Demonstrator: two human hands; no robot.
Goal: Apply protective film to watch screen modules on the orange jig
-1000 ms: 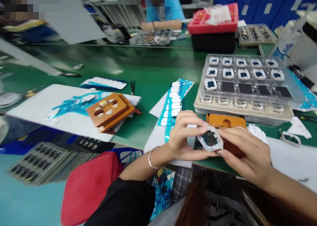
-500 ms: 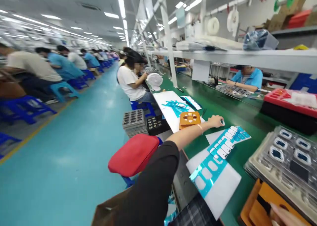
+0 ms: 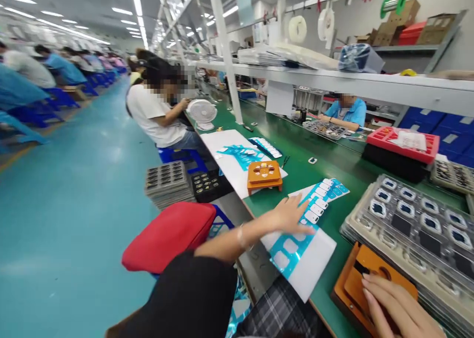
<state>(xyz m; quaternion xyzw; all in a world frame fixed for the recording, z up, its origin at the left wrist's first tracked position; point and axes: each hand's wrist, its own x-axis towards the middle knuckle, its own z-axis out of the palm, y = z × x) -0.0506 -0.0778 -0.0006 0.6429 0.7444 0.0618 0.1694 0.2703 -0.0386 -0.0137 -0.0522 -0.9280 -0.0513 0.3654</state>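
My left hand (image 3: 291,214) lies flat with fingers spread on a teal-and-white sticker sheet (image 3: 321,200), which rests on a white board (image 3: 313,264). At the lower right, my right hand (image 3: 398,308) sits over an orange jig (image 3: 372,279), its fingers extended, holding nothing visible. Beyond the jig stands a clear plastic tray (image 3: 407,219) of white-framed parts with dark centres, stacked on further trays. A small white-framed part (image 3: 313,161) lies on the green bench past the sheet.
A second orange fixture (image 3: 264,175) stands on a white board (image 3: 225,153) with teal film. A person in white (image 3: 155,113) sits at the left, near a desk fan (image 3: 202,113). A person in blue (image 3: 350,112) works across the bench, behind a red case (image 3: 400,143).
My hands have separated and no longer hold the white-framed part between them. My left hand has moved onto the sticker sheet, and the view has swung up and left along the bench.
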